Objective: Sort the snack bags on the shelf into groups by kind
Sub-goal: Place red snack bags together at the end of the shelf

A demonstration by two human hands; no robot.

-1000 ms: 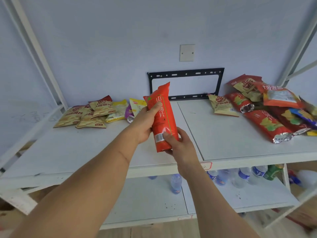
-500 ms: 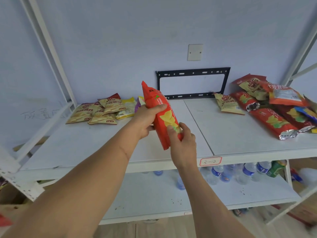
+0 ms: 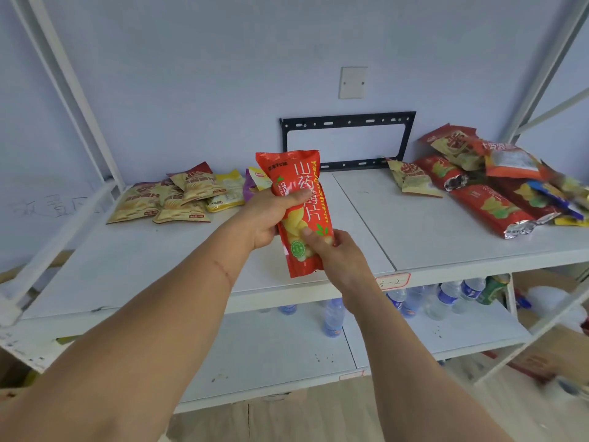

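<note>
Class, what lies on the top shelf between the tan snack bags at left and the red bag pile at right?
Bare white shelf board in the head view; the held red bag hangs in front.

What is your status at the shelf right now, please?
Both hands on red snack bag: left hand grips upper half, right hand pinches lower. Bag held above shelf. Nothing in the way.

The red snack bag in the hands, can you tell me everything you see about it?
The long red glossy plastic snack bag looks sealed and puffy, with white and yellow characters, a crisps picture and a small green round mark near its bottom. It is held roughly upright, tilted slightly, above the white shelf board, front facing the camera. The left hand grips its middle from the left, thumb across the front; the right hand pinches its lower right edge. It touches nothing else.
</note>
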